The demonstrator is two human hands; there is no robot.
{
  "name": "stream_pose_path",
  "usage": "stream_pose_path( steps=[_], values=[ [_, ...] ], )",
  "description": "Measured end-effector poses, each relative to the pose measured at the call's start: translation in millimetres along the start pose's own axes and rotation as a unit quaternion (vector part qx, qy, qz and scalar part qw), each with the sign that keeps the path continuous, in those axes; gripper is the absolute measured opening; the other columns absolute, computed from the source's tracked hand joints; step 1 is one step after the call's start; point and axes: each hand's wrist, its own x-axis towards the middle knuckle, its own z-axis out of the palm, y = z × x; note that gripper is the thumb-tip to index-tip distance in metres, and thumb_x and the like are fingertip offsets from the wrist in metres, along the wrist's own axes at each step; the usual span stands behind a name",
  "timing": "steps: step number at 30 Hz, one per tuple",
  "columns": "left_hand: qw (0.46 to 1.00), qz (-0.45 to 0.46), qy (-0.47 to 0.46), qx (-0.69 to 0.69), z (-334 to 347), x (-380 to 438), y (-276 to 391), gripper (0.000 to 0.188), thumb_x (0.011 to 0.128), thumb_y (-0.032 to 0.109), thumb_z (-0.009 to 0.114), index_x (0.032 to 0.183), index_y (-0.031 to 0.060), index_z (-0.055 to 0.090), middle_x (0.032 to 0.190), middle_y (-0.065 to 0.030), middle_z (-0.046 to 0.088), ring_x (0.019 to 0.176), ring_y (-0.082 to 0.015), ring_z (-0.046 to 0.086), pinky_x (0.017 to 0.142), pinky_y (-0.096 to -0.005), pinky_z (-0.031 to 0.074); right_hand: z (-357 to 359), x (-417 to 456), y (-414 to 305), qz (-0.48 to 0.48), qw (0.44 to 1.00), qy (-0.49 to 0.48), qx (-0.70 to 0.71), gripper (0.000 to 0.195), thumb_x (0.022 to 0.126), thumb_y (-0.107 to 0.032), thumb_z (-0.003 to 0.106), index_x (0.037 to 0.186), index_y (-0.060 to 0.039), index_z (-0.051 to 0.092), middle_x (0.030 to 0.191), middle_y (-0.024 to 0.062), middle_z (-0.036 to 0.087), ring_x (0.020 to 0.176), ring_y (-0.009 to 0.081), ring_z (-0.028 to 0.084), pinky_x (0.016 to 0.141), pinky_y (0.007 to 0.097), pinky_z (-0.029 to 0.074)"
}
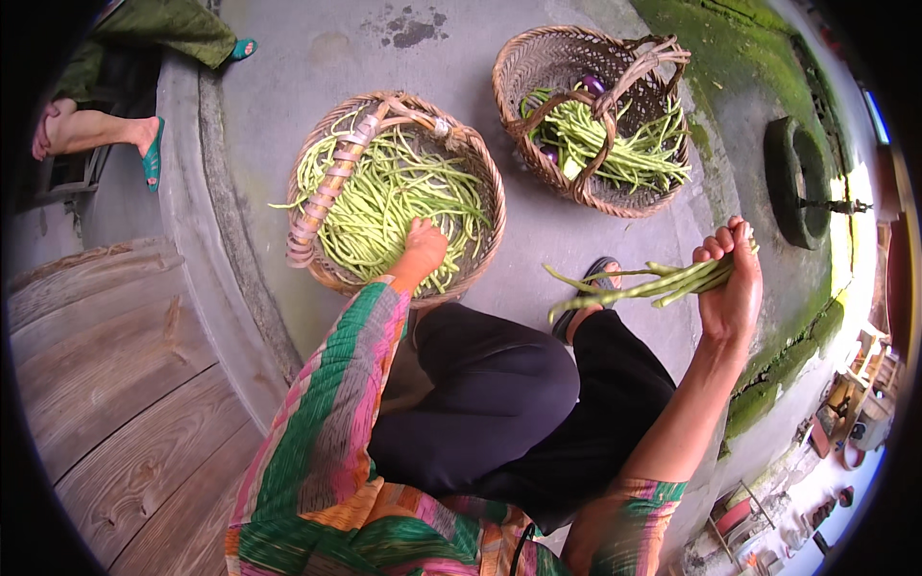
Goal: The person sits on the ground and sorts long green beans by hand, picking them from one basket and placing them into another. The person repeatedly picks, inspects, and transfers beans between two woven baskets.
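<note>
My left hand (426, 245) reaches into a round wicker basket (497, 209) on the ground before my knees. Its fingers are down among a heap of long green beans (374, 209), and whether they grip any is hidden. Raised at the right, my right hand (731, 281) is closed around a small bunch of long beans (663, 281) whose ends point left. Farther off stands a second wicker basket (526, 65), tilted in my view, with more long beans (619, 144) and purple eggplants (593, 86) inside.
A tape-wrapped handle (331, 183) arches over the nearer basket. Another person's leg (108, 129) and teal sandals (152, 155) show at the upper left, beside a raised concrete ledge (194, 216). Wooden planks (130, 403) lie at the left. A round mossy ring (781, 180) stands right.
</note>
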Motion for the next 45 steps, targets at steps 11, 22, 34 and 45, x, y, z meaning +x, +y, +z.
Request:
stream_pose_path(
  steps=[11, 22, 34, 45],
  values=[
    [0.974, 0.168, 0.036, -0.149, -6, -24, -48, 0.022, 0.083, 0.021, 0.055, 0.091, 0.0055, 0.068, 0.093, -0.017, 0.065, 0.086, -0.0339, 0.062, 0.079, -0.041, 0.049, 18, -9, 14, 0.008, 0.989, 0.015, -0.145, 0.016, 0.096, -0.023, 0.053, 0.097, -0.0066, 0.054, 0.076, -0.0002, 0.052, 0.065, 0.0085, 0.05, 0.062, 0.0244, 0.047],
    [0.647, 0.09, 0.261, -0.711, -159, -98, -1, 0.025, 0.094, 0.012, 0.055, 0.114, -0.0013, 0.059, 0.107, -0.0062, 0.063, 0.093, -0.0135, 0.061, 0.078, -0.0259, 0.051, 27, -18, 20, 0.059, 0.983, -0.068, -0.163, 0.014, 0.091, -0.015, 0.059, 0.102, -0.0055, 0.061, 0.086, 0.0033, 0.061, 0.072, 0.0105, 0.057, 0.065, 0.0235, 0.048],
    [0.631, 0.21, 0.021, -0.746, -240, -92, 116, 0.027, 0.096, 0.027, 0.053, 0.11, 0.0047, 0.059, 0.098, -0.0027, 0.064, 0.084, -0.0068, 0.057, 0.069, -0.0188, 0.04, 42, -13, 49, 0.098, 0.957, -0.189, -0.197, 0.024, 0.091, -0.018, 0.06, 0.11, -0.0037, 0.063, 0.093, 0.0009, 0.065, 0.079, 0.0093, 0.056, 0.073, 0.0241, 0.045],
    [0.505, 0.235, -0.253, -0.791, -246, -73, 83, 0.033, 0.096, 0.019, 0.05, 0.123, 0.0008, 0.051, 0.09, -0.0003, 0.059, 0.077, -0.0076, 0.055, 0.068, -0.0218, 0.048, -47, 25, -7, -0.076, 0.985, 0.15, 0.036, 0.025, 0.091, -0.018, 0.06, 0.108, 0.0003, 0.057, 0.095, 0.0097, 0.064, 0.074, 0.0137, 0.06, 0.067, 0.026, 0.052]
  ],
)
